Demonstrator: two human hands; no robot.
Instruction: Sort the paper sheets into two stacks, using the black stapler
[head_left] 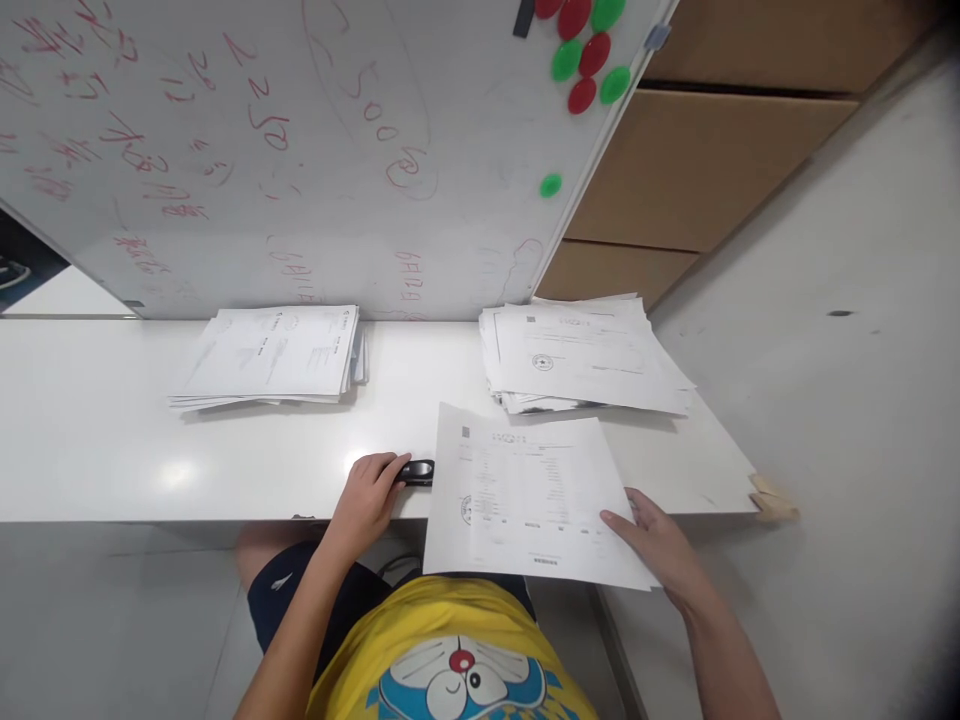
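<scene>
Gripping printed sheet (525, 495) by its right edge: right hand (660, 545), fingers pinched | left hand (367, 500): fingers curled around small black object (418, 472) beside the sheet's left edge | both at tabletop (112, 430) front edge

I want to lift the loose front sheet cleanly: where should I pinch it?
Probably pinch the sheet at its near left corner, coming from the near edge of the table: that part overhangs, so fingers can slide under. The right hand holds the near right corner.
</scene>
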